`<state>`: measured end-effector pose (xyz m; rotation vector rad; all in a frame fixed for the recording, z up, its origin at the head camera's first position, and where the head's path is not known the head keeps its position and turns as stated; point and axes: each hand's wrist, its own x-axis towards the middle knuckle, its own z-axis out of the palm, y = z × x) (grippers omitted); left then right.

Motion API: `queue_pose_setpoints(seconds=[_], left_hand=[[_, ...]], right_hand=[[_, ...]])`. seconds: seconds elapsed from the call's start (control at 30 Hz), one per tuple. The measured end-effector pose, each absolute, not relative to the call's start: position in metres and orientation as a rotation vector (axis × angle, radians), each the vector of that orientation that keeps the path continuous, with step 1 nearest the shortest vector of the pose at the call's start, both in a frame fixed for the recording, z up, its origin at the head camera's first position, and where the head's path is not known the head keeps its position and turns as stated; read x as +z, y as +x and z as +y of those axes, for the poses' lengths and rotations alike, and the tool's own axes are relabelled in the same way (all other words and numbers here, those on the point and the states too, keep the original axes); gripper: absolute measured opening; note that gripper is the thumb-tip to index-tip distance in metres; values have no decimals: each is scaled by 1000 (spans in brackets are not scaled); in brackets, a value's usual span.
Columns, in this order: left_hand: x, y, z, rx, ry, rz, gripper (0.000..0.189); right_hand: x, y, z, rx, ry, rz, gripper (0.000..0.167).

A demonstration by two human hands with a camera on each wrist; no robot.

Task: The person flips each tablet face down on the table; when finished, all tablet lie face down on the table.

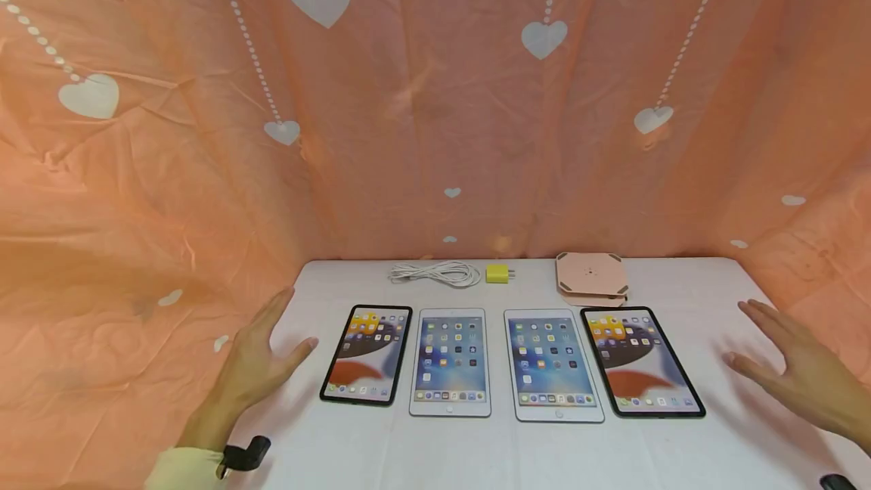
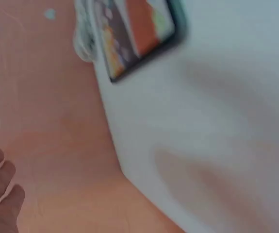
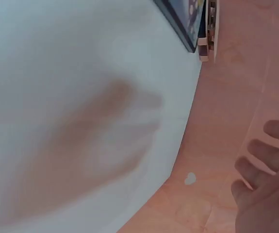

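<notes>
Head view: tablets (image 1: 450, 361) on white table (image 1: 435, 452), orange drape (image 1: 422, 112) (heart-patterned) behind.

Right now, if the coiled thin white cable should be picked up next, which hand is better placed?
Left, probably: the left hand, open and empty, is nearer the coiled thin white cable; the right hand, also empty, is beyond the rightmost black-framed rectangular tablet.

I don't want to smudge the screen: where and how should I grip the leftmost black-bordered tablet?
Probably by the left long edge of the black-bordered tablet, coming from the left, where the left hand is. The tablet lies flat, screen up, so pinching the narrow bezel should spare the screen; its right edge runs close to a white tablet, leaving less room.
</notes>
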<state>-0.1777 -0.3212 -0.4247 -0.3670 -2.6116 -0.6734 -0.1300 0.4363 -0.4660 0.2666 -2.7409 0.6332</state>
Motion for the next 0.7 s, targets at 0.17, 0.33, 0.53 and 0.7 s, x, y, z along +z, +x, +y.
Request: queue_pose_setpoints(seconds=[0.17,0.33,0.53,0.7], left_hand=[[-415,-182,-303,-908,-342,-2582,87],[-409,-190,-279,-1197,-445,-2540,79],[-406,-197,-251,-1542,-621,-2454,74],[-411,-205,-221,-1770,-776,-2437,68]], right_hand=[[-454,-130,437,710,136,-2830,88],[-441,-132,438,800,70,-2930,84],[-440,-140,436,1114,222,-2860,70],[-432,-145,435,1220,204,-2914,64]])
